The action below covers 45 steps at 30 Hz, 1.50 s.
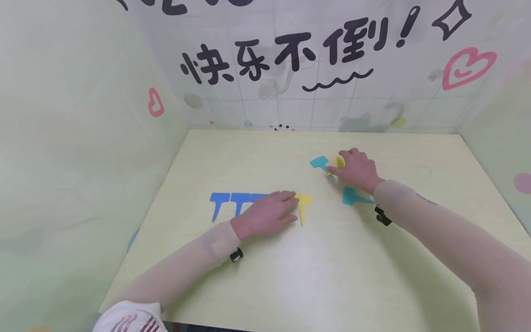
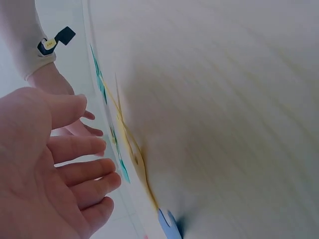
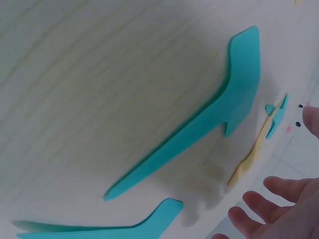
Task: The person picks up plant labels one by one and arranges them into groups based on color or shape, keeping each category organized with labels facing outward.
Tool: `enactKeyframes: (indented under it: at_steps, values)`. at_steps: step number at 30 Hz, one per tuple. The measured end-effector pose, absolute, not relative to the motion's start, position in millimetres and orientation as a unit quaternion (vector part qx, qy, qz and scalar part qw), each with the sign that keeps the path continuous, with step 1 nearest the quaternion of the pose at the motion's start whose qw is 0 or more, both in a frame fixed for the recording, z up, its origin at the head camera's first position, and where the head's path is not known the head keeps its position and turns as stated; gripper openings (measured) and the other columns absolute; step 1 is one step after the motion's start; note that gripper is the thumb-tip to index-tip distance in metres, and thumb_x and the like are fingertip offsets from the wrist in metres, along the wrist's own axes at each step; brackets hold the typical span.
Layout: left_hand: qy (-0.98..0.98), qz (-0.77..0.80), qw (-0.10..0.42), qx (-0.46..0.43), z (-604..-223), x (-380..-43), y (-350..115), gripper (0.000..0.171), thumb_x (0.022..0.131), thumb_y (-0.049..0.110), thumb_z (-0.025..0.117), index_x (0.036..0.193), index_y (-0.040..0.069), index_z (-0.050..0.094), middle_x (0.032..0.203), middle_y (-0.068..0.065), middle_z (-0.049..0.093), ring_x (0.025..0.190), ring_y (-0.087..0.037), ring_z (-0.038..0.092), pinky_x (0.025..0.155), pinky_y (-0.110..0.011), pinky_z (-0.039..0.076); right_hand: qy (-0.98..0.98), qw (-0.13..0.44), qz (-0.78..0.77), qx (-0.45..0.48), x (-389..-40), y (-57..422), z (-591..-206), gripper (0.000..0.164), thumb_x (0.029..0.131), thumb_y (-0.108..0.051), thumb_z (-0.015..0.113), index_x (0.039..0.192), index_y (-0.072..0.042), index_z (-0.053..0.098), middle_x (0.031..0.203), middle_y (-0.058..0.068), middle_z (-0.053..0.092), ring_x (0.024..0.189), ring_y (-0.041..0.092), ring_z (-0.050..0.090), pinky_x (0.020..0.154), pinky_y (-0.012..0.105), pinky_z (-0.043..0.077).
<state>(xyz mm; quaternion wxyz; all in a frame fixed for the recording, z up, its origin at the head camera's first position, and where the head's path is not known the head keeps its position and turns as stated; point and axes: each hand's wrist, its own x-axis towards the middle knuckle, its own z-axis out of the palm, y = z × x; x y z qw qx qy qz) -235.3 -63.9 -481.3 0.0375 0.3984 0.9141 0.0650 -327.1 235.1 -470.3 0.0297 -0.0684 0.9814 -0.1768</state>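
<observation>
My left hand (image 1: 267,213) reaches over a row of flat T-shaped plant labels, hiding part of it. Blue labels (image 1: 220,198) show to its left, and a yellow label (image 1: 304,200) stands out by its fingertips. In the left wrist view the fingers (image 2: 84,174) are loosely bent with nothing between them. My right hand (image 1: 357,169) hovers above a yellow label (image 3: 249,154) that lies across a teal label (image 1: 319,161). The right wrist view shows its fingers (image 3: 264,206) apart from the labels. Another teal label (image 1: 350,197) lies below that hand.
The pale wooden table (image 1: 323,276) meets a printed backdrop (image 1: 257,110) at its rear edge. Fabric walls (image 1: 74,161) stand at both sides. A second nearby teal label (image 3: 149,224) appears low in the right wrist view.
</observation>
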Motion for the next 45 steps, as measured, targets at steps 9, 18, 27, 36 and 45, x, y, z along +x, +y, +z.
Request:
enactKeyframes:
  at_steps: [9, 18, 27, 36, 45]
  values:
    - [0.916, 0.068, 0.059, 0.391, -484, -237, -47, 0.060, 0.104, 0.046, 0.051, 0.149, 0.005, 0.048, 0.157, -0.010, 0.040, 0.143, -0.027, 0.039, 0.117, -0.037, 0.032, 0.985, 0.037, -0.162, -0.036, -332, 235, -482, 0.100, 0.085, -0.078, 0.055, 0.145, 0.000, 0.042, 0.140, 0.028, 0.040, 0.121, 0.049, 0.040, 0.090, 0.072, 0.039]
    - [0.915, 0.049, 0.049, 0.399, -489, -236, -42, 0.059, 0.103, 0.047, 0.053, 0.145, 0.005, 0.053, 0.156, -0.012, 0.042, 0.141, -0.028, 0.042, 0.117, -0.037, 0.033, 0.984, 0.022, -0.176, -0.021, -331, 234, -489, 0.094, 0.083, -0.072, 0.065, 0.142, -0.001, 0.046, 0.138, 0.027, 0.038, 0.120, 0.047, 0.035, 0.090, 0.071, 0.036]
    - [0.913, 0.042, 0.046, 0.403, -491, -235, -40, 0.058, 0.103, 0.046, 0.053, 0.144, 0.004, 0.054, 0.156, -0.012, 0.042, 0.142, -0.027, 0.041, 0.118, -0.036, 0.029, 0.976, 0.007, -0.217, -0.005, -330, 240, -486, 0.084, 0.082, -0.063, 0.072, 0.139, -0.005, 0.053, 0.123, 0.028, 0.044, 0.112, 0.046, 0.037, 0.088, 0.062, 0.040]
    - [0.914, 0.037, 0.048, 0.401, -491, -234, -41, 0.058, 0.103, 0.045, 0.054, 0.143, 0.003, 0.054, 0.155, -0.013, 0.043, 0.142, -0.028, 0.041, 0.120, -0.035, 0.025, 0.952, 0.022, -0.304, -0.021, -335, 250, -485, 0.065, 0.088, -0.037, 0.079, 0.135, 0.001, 0.058, 0.135, 0.029, 0.048, 0.123, 0.045, 0.042, 0.105, 0.056, 0.038]
    - [0.912, 0.036, 0.053, 0.404, -490, -235, -40, 0.056, 0.103, 0.045, 0.053, 0.142, 0.004, 0.056, 0.155, -0.012, 0.043, 0.142, -0.028, 0.041, 0.120, -0.036, 0.027, 0.929, 0.049, -0.367, 0.024, -333, 259, -471, 0.057, 0.090, -0.018, 0.076, 0.139, 0.003, 0.057, 0.139, 0.025, 0.053, 0.132, 0.042, 0.042, 0.112, 0.056, 0.033]
